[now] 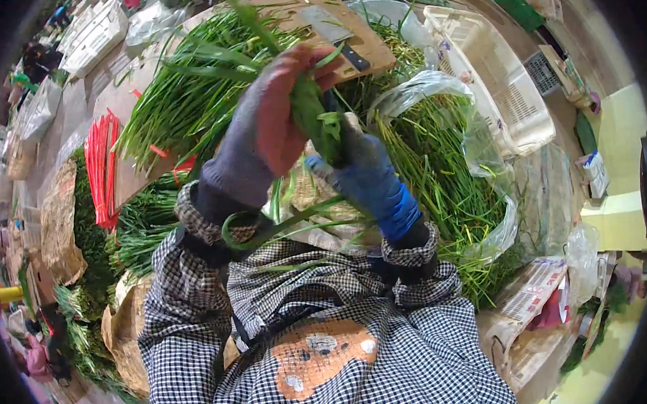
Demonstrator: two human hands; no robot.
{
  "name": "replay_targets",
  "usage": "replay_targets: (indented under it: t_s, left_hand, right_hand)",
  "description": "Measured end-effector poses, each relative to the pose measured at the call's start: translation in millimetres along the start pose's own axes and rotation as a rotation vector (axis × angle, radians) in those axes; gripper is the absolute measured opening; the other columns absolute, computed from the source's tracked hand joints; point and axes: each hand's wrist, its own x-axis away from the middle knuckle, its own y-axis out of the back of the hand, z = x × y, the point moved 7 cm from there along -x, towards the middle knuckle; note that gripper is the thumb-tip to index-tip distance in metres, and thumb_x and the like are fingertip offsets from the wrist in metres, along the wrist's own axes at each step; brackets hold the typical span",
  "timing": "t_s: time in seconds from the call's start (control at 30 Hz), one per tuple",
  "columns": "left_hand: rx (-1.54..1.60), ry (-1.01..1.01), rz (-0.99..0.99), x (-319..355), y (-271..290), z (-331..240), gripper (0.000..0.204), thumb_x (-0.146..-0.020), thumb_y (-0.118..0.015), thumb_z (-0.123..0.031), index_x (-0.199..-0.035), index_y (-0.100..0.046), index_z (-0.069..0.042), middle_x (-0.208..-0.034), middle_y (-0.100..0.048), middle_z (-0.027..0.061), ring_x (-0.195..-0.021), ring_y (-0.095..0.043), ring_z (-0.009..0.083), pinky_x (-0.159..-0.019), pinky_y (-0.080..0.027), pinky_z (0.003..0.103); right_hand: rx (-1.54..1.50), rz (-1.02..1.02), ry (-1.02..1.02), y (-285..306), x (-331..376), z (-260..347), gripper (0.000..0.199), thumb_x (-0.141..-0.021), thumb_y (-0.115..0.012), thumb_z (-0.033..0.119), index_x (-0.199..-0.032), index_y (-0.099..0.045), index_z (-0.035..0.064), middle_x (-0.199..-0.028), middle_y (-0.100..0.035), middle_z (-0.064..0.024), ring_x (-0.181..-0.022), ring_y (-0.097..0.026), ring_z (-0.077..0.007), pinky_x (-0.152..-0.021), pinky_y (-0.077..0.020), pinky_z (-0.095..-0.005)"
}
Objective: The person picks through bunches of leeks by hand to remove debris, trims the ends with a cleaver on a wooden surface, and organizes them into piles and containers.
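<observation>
Here, nearest the camera, a checked apron and checked sleeves are seen. Just beyond them a bunch of chives is held up between two gloved hands: the left hand is clenched round its upper part, and the right hand is closed on it from below. The bunch is judged light, soft and limp. Loose blades would slip out, so it is best taken round the middle, firmly but without crushing. One long blade is curled down over the left cuff.

Beyond the hands, more chives are heaped on clear plastic over the table. A cutting board with a cleaver lies farther off, a white basket to the right, red ties to the left.
</observation>
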Motion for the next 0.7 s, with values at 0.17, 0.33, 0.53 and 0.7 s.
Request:
replay_targets:
  t_s: [0.17,0.33,0.53,0.7]
  left_hand:
    - [-0.393,0.056,-0.091,-6,-20,2,0.039,-0.089,-0.048,-0.023,-0.122,-0.044,-0.003,-0.120,-0.050,0.0116,-0.110,-0.049,0.0229,-0.093,-0.038,0.037]
    - [-0.588,-0.040,-0.091,14,-11,-44,0.054,-0.089,-0.046,-0.034,-0.131,-0.034,-0.002,-0.126,-0.045,0.0116,-0.113,-0.045,0.0192,-0.094,-0.036,0.036]
    - [-0.654,-0.027,-0.164,49,29,-57,0.047,-0.088,-0.048,-0.025,-0.128,-0.039,-0.001,-0.122,-0.048,0.0108,-0.108,-0.050,0.0180,-0.091,-0.040,0.031]
    - [-0.744,0.403,0.086,76,12,1,0.055,-0.081,-0.060,-0.013,-0.129,-0.037,0.000,-0.122,-0.048,0.0110,-0.110,-0.049,0.0169,-0.093,-0.039,0.032]
  right_hand:
    - [-0.438,-0.189,-0.165,49,12,-64,0.018,-0.080,-0.062,0.016,-0.091,-0.061,0.0024,-0.075,-0.062,-0.0036,-0.065,-0.056,-0.0133,-0.060,-0.0463,-0.0290]
    - [-0.499,-0.512,-0.335,133,40,-111,0.015,-0.081,-0.061,0.016,-0.090,-0.062,0.0040,-0.074,-0.060,0.0003,-0.066,-0.055,-0.0098,-0.060,-0.0452,-0.0242]
    - [-0.577,-0.873,-0.364,190,86,-143,0.036,-0.081,-0.063,0.020,-0.109,-0.057,-0.0015,-0.073,-0.058,-0.0002,-0.060,-0.051,-0.0072,-0.051,-0.0409,-0.0205]
    - [-0.610,-0.955,-0.319,211,106,-136,0.033,-0.082,-0.062,0.020,-0.108,-0.057,0.0007,-0.073,-0.058,-0.0002,-0.059,-0.051,-0.0068,-0.049,-0.0414,-0.0196]
